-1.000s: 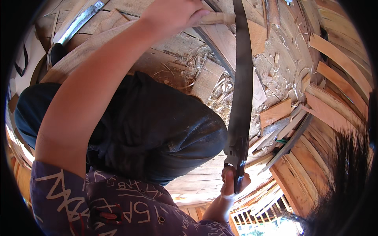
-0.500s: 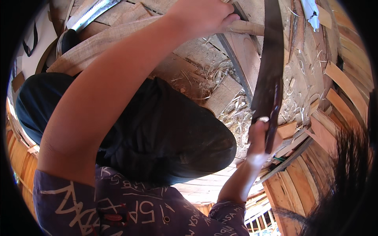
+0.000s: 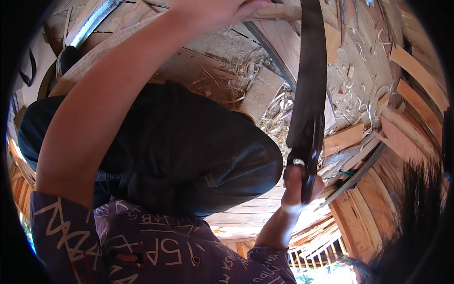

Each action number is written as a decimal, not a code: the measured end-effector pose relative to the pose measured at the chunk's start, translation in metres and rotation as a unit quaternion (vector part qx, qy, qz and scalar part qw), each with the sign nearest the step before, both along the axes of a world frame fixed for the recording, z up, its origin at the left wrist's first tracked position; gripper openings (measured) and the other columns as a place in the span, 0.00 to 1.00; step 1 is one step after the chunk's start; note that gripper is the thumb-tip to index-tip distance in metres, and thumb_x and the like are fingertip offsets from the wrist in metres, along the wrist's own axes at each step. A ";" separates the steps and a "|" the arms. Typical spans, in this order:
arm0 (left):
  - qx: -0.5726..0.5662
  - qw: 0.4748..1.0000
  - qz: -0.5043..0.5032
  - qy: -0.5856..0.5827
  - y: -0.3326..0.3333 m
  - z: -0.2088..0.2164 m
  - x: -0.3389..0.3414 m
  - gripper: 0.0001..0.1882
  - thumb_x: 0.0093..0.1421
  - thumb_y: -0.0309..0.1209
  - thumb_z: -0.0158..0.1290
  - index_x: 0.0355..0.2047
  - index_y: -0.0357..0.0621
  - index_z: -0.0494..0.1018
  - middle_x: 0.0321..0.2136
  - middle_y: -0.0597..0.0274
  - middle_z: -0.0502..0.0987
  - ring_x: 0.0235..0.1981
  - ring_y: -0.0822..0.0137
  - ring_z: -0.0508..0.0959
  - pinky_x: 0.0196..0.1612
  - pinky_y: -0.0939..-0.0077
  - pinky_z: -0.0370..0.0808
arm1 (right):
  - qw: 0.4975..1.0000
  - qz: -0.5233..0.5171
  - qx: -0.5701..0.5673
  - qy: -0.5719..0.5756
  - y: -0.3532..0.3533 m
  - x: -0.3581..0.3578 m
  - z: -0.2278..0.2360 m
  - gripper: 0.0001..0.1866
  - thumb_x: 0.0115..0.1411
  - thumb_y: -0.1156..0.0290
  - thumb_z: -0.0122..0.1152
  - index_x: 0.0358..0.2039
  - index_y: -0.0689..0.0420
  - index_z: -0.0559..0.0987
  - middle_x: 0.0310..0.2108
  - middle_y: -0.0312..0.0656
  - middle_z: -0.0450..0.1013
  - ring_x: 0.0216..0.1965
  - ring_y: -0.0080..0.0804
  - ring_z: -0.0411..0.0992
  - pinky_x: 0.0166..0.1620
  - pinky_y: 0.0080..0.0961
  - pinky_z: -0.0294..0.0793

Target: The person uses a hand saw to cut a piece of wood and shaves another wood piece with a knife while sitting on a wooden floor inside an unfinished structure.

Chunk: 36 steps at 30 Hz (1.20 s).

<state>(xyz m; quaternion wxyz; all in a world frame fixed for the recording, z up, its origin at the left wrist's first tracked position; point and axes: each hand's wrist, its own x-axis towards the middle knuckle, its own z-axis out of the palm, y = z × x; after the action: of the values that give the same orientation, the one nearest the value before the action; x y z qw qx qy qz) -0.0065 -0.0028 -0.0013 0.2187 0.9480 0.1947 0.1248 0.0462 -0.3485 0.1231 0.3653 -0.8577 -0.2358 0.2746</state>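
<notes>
My right hand (image 3: 294,187) is wrapped round the dark handle of a handsaw (image 3: 308,71). The long blade points away from me, its toothed edge on the left, and crosses a pale curved wooden plank (image 3: 279,13) near its right end. At the top edge of the picture my left hand (image 3: 217,10) grips that plank, left of the blade; part of this hand is cut off by the frame. The plank runs on beneath my left forearm to the far left. How deep the blade sits in the wood cannot be seen.
A second saw with a shiny blade (image 3: 92,23) lies at the upper left. Shavings and offcuts (image 3: 265,90) litter the wooden floor beyond my bent knee (image 3: 255,161). Loose boards (image 3: 416,106) lie along the right, with a wood block (image 3: 344,137) near the saw handle.
My right hand has drawn the saw back toward me and slightly left. The view has shifted, so the plank and my left hand sit higher in the picture.
</notes>
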 end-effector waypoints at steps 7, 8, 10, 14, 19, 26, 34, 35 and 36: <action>0.007 0.997 0.058 0.053 0.033 -0.002 0.002 0.18 0.63 0.42 0.46 0.32 0.40 0.77 0.25 0.47 0.78 0.33 0.49 0.78 0.40 0.56 0.75 | 0.990 0.009 0.119 0.073 0.070 0.064 -0.024 0.20 0.61 0.74 0.49 0.13 0.55 0.59 0.08 0.31 0.51 0.09 0.18 0.47 0.16 0.21 0.43; 0.006 0.997 0.062 0.054 0.033 -0.002 0.000 0.18 0.63 0.42 0.46 0.32 0.40 0.77 0.25 0.46 0.78 0.33 0.48 0.78 0.40 0.56 0.75 | 0.991 0.011 0.118 0.059 0.067 0.060 -0.026 0.18 0.60 0.73 0.52 0.14 0.58 0.64 0.09 0.31 0.54 0.10 0.19 0.49 0.16 0.21 0.44; 0.014 0.996 0.066 0.050 0.039 -0.001 0.000 0.18 0.63 0.42 0.46 0.31 0.40 0.77 0.25 0.45 0.78 0.33 0.48 0.78 0.40 0.54 0.75 | 0.990 0.062 0.070 -0.103 0.059 0.040 -0.040 0.17 0.59 0.69 0.55 0.14 0.60 0.69 0.09 0.32 0.58 0.11 0.19 0.53 0.17 0.21 0.46; 0.013 0.998 0.054 0.019 0.030 -0.004 0.005 0.18 0.63 0.42 0.45 0.30 0.40 0.76 0.24 0.44 0.77 0.33 0.47 0.77 0.40 0.53 0.74 | 0.999 0.017 0.011 0.025 0.015 0.025 -0.009 0.14 0.56 0.67 0.58 0.18 0.62 0.73 0.12 0.33 0.66 0.14 0.17 0.60 0.19 0.19 0.50; 0.020 0.995 0.076 0.053 0.026 -0.004 0.006 0.19 0.64 0.42 0.45 0.29 0.38 0.76 0.23 0.42 0.76 0.32 0.46 0.77 0.40 0.52 0.74 | 0.996 -0.004 -0.012 -0.088 -0.067 -0.027 0.021 0.22 0.58 0.62 0.59 0.14 0.61 0.65 0.07 0.36 0.59 0.10 0.21 0.57 0.17 0.20 0.50; -0.009 0.998 0.045 0.038 -0.003 0.001 0.006 0.19 0.63 0.43 0.47 0.29 0.38 0.76 0.22 0.40 0.75 0.30 0.45 0.77 0.37 0.55 0.75 | 0.997 0.024 0.016 -0.077 0.008 0.004 -0.007 0.15 0.54 0.65 0.63 0.17 0.59 0.71 0.11 0.35 0.64 0.12 0.22 0.60 0.18 0.24 0.50; 0.035 0.997 0.064 0.023 0.036 -0.007 -0.002 0.19 0.64 0.42 0.46 0.29 0.39 0.77 0.24 0.45 0.77 0.31 0.47 0.77 0.39 0.54 0.75 | 0.997 0.021 0.067 -0.015 0.069 0.048 -0.022 0.17 0.58 0.71 0.54 0.13 0.58 0.65 0.08 0.33 0.57 0.10 0.18 0.51 0.16 0.20 0.45; 0.036 0.996 0.068 0.036 0.039 -0.006 -0.008 0.19 0.64 0.42 0.46 0.29 0.39 0.77 0.24 0.45 0.77 0.31 0.47 0.77 0.40 0.54 0.75 | 0.996 0.045 0.070 -0.029 0.068 0.038 -0.026 0.17 0.57 0.67 0.57 0.13 0.58 0.68 0.09 0.32 0.58 0.10 0.18 0.53 0.16 0.21 0.45; 0.033 0.996 0.072 0.043 0.039 -0.004 -0.006 0.19 0.64 0.42 0.46 0.29 0.39 0.77 0.24 0.45 0.77 0.31 0.47 0.77 0.40 0.54 0.74 | 0.994 0.068 0.070 -0.048 0.067 0.031 -0.027 0.18 0.56 0.63 0.60 0.14 0.57 0.71 0.09 0.31 0.59 0.10 0.19 0.55 0.17 0.22 0.45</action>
<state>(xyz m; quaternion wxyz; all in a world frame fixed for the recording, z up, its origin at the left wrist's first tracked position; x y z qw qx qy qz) -0.0125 0.0361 -0.0052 0.1689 0.9428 0.2673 0.1055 0.0767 -0.2816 0.0959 0.3934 -0.8241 -0.3295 0.2400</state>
